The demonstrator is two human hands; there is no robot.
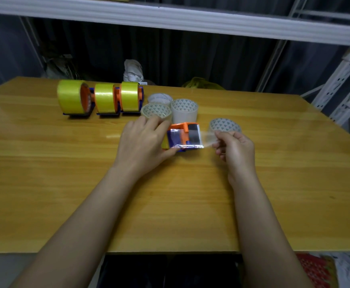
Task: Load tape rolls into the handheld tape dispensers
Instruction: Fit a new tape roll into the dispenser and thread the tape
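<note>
Both forearms reach to mid-table, where left hand (143, 142) grips the tape dispenser (183, 136) while right hand (235, 149) pinches the clear tape end (206, 138); threading under way, next drawing it across the cutter.

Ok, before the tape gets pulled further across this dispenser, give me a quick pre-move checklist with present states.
1. Left hand grips the dispenser: ok.
2. Right hand pinches the clear tape end: ok.
3. Tape lies over the serrated blade: ok.
4. Roll seated on the hub: cannot tell, hidden by the left hand.
5. Dispenser rests on the table: ok.
6. Loose roll behind the right hand crowds the pull path: not ok.
</note>
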